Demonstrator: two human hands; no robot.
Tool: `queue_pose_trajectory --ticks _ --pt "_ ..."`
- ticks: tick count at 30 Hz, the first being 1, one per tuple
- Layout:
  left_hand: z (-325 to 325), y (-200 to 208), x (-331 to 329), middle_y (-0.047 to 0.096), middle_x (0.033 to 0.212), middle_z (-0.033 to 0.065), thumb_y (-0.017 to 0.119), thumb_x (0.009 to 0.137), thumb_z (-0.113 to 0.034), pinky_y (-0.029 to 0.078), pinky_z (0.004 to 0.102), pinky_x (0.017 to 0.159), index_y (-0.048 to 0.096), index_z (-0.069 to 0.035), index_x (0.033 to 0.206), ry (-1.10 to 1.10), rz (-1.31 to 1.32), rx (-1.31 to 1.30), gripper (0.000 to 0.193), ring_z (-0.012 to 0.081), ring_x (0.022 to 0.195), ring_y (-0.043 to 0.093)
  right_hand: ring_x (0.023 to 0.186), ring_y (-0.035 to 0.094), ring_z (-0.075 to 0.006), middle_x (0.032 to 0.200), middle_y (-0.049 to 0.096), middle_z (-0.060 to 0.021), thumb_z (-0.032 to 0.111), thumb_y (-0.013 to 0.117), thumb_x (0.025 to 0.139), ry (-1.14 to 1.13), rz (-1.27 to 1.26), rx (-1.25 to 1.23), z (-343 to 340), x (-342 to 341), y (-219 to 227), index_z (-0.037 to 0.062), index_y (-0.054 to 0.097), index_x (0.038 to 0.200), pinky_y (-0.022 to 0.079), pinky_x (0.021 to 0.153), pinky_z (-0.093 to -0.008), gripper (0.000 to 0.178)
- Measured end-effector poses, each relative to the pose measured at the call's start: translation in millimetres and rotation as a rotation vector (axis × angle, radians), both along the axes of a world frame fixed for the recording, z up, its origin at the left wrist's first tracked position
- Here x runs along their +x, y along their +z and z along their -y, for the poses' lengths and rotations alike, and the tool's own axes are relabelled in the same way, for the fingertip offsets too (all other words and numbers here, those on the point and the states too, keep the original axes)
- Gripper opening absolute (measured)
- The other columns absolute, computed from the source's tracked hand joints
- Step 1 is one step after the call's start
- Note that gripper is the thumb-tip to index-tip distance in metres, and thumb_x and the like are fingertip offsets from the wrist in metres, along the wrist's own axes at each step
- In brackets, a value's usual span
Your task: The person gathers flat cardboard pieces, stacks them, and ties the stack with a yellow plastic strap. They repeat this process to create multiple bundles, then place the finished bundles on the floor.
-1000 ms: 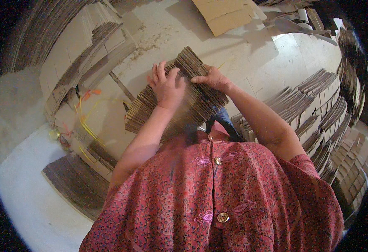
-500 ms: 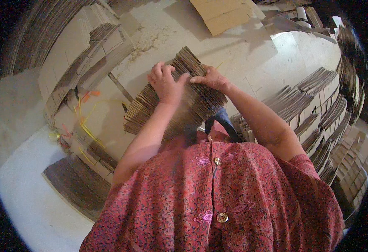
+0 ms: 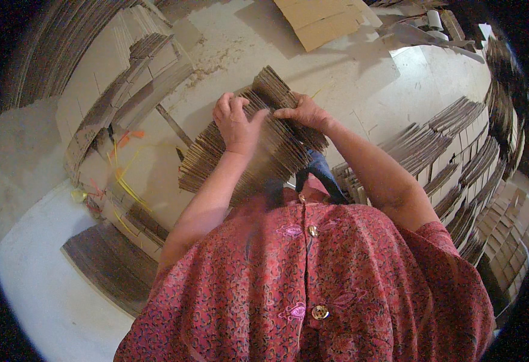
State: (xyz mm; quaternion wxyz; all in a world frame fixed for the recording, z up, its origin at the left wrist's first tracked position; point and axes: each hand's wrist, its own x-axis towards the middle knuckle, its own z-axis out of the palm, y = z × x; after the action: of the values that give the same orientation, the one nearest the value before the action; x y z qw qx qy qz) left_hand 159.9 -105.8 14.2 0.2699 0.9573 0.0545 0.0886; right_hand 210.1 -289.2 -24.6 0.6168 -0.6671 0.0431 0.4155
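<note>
A thick bundle of flat brown cardboard sheets [image 3: 216, 157] stands on edge in front of me, running from lower left to upper right. My left hand [image 3: 235, 123] rests on top of its edges, fingers spread and pressed into the sheets. My right hand [image 3: 303, 113] lies on the bundle's upper right part, fingers curled between the sheets as if parting them. Both forearms reach forward over my red patterned shirt [image 3: 312, 283].
Stacks of flat cardboard [image 3: 125, 72] lean at the left, with yellow and orange straps [image 3: 122, 175] beside them. More cardboard stacks [image 3: 457, 151] fill the right side. A loose brown sheet [image 3: 321, 21] lies on the pale floor [image 3: 373, 78] at the top.
My left hand has shifted slightly along the bundle's top edges; the right hand keeps its place among the sheets. The bundle has barely moved.
</note>
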Motion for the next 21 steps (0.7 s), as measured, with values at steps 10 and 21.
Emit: queue_pose_trajectory --ticks 10,21 --pt "-4 0 -2 0.042 0.117 0.0158 0.076 0.063 -0.028 0.031 0.0436 0.095 0.052 -0.008 0.099 -0.029 0.002 0.014 0.048 0.0341 0.111 0.039 0.083 0.060 -0.0164 0.097 0.063 -0.0077 0.024 0.076 0.066 -0.037 -0.027 0.029 0 0 -5 0.0006 0.055 0.113 0.049 0.077 -0.0321 0.058" --pt "-4 8 4 0.032 0.132 0.0165 0.073 0.066 -0.021 0.024 0.0468 0.101 0.055 -0.018 0.112 -0.194 -0.030 0.065 0.050 0.0383 0.123 0.029 0.082 0.060 -0.0170 0.097 0.064 -0.0086 0.028 0.075 0.065 0.013 0.001 -0.031 1 1 1 0.0016 0.055 0.114 0.048 0.077 -0.0316 0.060"
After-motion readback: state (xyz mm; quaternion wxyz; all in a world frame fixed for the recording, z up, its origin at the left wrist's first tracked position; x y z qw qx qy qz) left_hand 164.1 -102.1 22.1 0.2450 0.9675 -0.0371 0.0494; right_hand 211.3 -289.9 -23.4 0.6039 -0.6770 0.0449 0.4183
